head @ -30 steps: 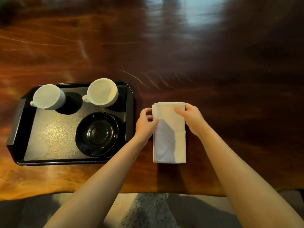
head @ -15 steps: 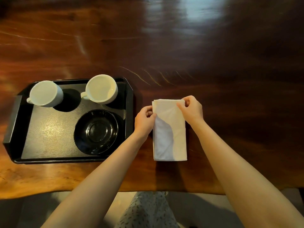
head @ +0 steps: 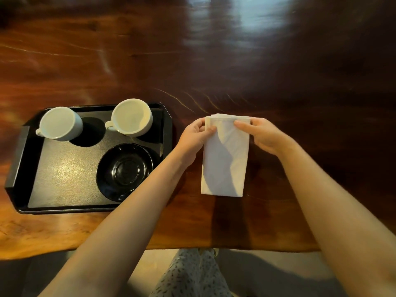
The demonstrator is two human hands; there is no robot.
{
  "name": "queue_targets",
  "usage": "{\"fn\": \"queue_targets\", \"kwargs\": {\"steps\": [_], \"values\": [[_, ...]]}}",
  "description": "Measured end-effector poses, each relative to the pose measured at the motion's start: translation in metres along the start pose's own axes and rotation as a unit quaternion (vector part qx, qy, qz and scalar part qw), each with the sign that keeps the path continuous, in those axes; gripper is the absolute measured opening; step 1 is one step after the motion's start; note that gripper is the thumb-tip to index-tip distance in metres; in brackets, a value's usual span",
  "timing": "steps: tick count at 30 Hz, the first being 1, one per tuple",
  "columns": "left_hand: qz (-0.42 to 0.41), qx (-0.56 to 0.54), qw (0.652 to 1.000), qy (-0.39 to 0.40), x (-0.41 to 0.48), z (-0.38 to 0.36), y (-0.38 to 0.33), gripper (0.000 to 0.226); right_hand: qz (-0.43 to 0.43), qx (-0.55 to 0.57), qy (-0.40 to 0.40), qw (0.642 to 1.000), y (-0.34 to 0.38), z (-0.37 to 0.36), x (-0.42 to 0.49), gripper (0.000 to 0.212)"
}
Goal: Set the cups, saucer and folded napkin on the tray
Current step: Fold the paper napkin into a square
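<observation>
Both hands pinch the top corners of the napkin (head: 225,159), left hand (head: 196,137) and right hand (head: 264,135), at frame centre on the table (head: 214,61). At left, the tray (head: 23,168) holds two cups (head: 61,123) (head: 131,117) and the saucer (head: 125,171).

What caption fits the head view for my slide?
Both hands, left hand and right hand, pinch the folded napkin beside the tray holding two cups and a saucer.

white napkin (head: 225,159), black tray (head: 64,185), white cups (head: 130,118)
</observation>
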State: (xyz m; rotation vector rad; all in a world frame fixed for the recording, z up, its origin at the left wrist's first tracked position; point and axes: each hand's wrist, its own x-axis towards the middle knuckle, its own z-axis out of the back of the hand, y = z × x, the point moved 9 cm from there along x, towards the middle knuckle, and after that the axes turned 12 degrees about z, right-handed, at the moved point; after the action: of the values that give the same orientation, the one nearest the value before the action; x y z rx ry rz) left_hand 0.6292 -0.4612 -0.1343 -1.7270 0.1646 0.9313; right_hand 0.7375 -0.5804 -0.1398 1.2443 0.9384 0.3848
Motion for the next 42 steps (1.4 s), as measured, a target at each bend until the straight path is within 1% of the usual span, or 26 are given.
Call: {"fn": "queue_targets", "kwargs": {"steps": [2,5,7,10,13,15,18,21,23,26,28,30,32,33,35,36,37,40,42], "values": [[-0.018,-0.004,0.999,0.029,-0.005,-0.001,-0.017,0.031,0.035,0.021,0.023,0.999,0.024,0.006,-0.003,0.014],[-0.08,0.02,0.995,0.049,-0.014,-0.003,-0.056,0.029,0.116,-0.01,0.011,0.993,0.066,0.019,-0.003,0.008],[-0.142,0.062,0.987,0.036,-0.022,-0.004,-0.085,0.027,0.18,-0.038,-0.006,0.983,0.096,0.025,-0.005,0.013],[-0.223,0.111,0.969,-0.01,-0.035,-0.003,-0.116,0.021,0.256,-0.087,-0.031,0.962,0.129,0.029,-0.013,0.019],[-0.274,0.111,0.955,-0.002,-0.045,-0.006,-0.119,0.017,0.297,-0.102,-0.042,0.948,0.133,0.027,-0.025,0.024],[-0.29,0.114,0.95,0.002,-0.05,-0.006,-0.1,0.021,0.305,-0.122,-0.039,0.944,0.116,0.021,-0.033,0.024],[-0.281,0.144,0.949,-0.013,-0.051,-0.004,-0.043,0.02,0.3,-0.162,-0.028,0.94,0.067,0.007,-0.051,0.027],[-0.227,0.167,0.959,-0.017,-0.047,-0.001,0.028,0.023,0.25,-0.18,0.005,0.951,0.002,-0.011,-0.071,0.038],[-0.204,0.192,0.96,-0.023,-0.048,0.001,0.061,0.028,0.209,-0.191,0.025,0.959,-0.033,-0.018,-0.082,0.033],[-0.201,0.244,0.948,-0.035,-0.05,0.003,0.082,0.033,0.183,-0.214,0.035,0.959,-0.056,-0.022,-0.091,0.029],[-0.212,0.309,0.926,-0.037,-0.05,-0.001,0.086,0.04,0.187,-0.243,0.046,0.951,-0.057,-0.025,-0.091,0.029],[-0.247,0.389,0.887,-0.036,-0.051,-0.007,0.085,0.044,0.194,-0.286,0.085,0.934,-0.055,-0.03,-0.09,0.03],[-0.282,0.465,0.838,-0.04,-0.053,-0.014,0.084,0.043,0.173,-0.325,0.139,0.919,-0.052,-0.034,-0.088,0.035],[-0.295,0.494,0.817,-0.047,-0.055,-0.016,0.084,0.043,0.161,-0.339,0.151,0.915,-0.048,-0.033,-0.084,0.036],[-0.311,0.527,0.789,-0.062,-0.058,-0.019,0.084,0.043,0.169,-0.369,0.136,0.904,-0.035,-0.031,-0.07,0.038],[-0.317,0.534,0.781,-0.068,-0.059,-0.02,0.085,0.043,0.185,-0.399,0.135,0.888,-0.029,-0.035,-0.061,0.039],[-0.321,0.541,0.774,-0.074,-0.06,-0.022,0.086,0.045,0.201,-0.438,0.15,0.863,-0.027,-0.044,-0.052,0.042],[-0.332,0.561,0.752,-0.095,-0.064,-0.026,0.088,0.049,0.228,-0.551,0.223,0.771,-0.043,-0.075,-0.029,0.049],[-0.341,0.564,0.744,-0.11,-0.066,-0.025,0.087,0.047,0.232,-0.603,0.214,0.732,-0.053,-0.07,-0.014,0.053]]}}
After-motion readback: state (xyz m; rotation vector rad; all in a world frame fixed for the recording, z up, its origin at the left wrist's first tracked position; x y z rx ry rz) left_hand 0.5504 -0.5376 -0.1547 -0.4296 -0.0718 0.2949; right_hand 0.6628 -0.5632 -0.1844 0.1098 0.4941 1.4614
